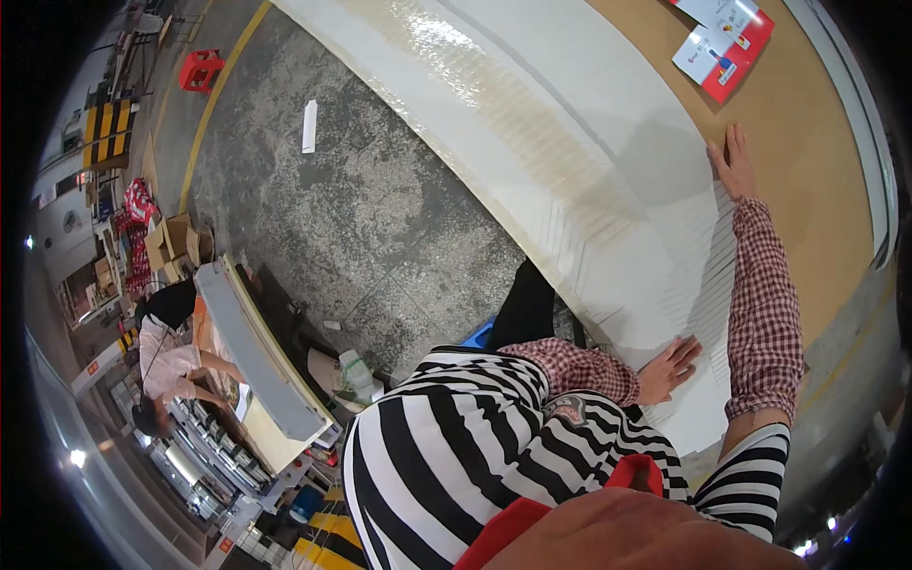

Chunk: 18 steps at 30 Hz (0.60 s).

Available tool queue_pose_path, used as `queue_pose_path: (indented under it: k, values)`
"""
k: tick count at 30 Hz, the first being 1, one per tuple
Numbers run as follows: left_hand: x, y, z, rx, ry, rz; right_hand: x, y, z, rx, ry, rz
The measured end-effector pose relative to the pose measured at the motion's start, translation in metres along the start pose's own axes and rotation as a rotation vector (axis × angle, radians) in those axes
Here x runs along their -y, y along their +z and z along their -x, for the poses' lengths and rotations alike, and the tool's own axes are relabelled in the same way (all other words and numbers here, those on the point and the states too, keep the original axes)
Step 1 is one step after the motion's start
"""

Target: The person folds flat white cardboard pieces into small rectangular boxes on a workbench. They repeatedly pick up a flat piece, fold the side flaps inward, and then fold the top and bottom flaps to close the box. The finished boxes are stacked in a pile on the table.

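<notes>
White paper sheets (608, 313) lie fanned over a brown tabletop (807, 218), with many thin staggered edges showing. A glossy, yellowish band runs along part of them, farther off. My left hand (670, 369) rests on the near end of the sheets, its fingers spread and nothing in them. Farther away, at the sheets' right edge, my right hand (733, 163) lies flat with fingers stretched out, partly over the brown surface. Beyond it are red and white printed cards (727, 52).
On the grey floor to the left lies a white strip (310, 126), and a red stool (201, 71) stands farther off. Another person (171, 361) works at a grey-edged table (261, 351) at left. Cardboard boxes (171, 242) stand behind them.
</notes>
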State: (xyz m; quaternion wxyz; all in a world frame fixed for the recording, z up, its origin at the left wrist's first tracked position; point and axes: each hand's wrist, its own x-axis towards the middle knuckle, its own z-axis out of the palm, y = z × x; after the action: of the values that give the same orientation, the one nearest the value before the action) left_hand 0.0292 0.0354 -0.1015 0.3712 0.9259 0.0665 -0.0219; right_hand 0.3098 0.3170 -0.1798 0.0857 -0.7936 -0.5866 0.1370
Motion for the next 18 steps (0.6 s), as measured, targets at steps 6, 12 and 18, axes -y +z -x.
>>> queue_pose_path:
  k: [6,12,18]
  values:
    - [-0.003,0.015,-0.009,0.058,0.054,0.137,-0.008,0.005,0.006,-0.002,0.004,0.011]
    - [0.009,-0.018,-0.021,-0.242,0.217,0.32,0.019,-0.008,0.005,-0.019,0.14,-0.181]
    - [0.151,-0.196,0.001,-0.399,0.259,0.227,-0.004,-0.017,-0.021,-0.252,0.302,-0.723]
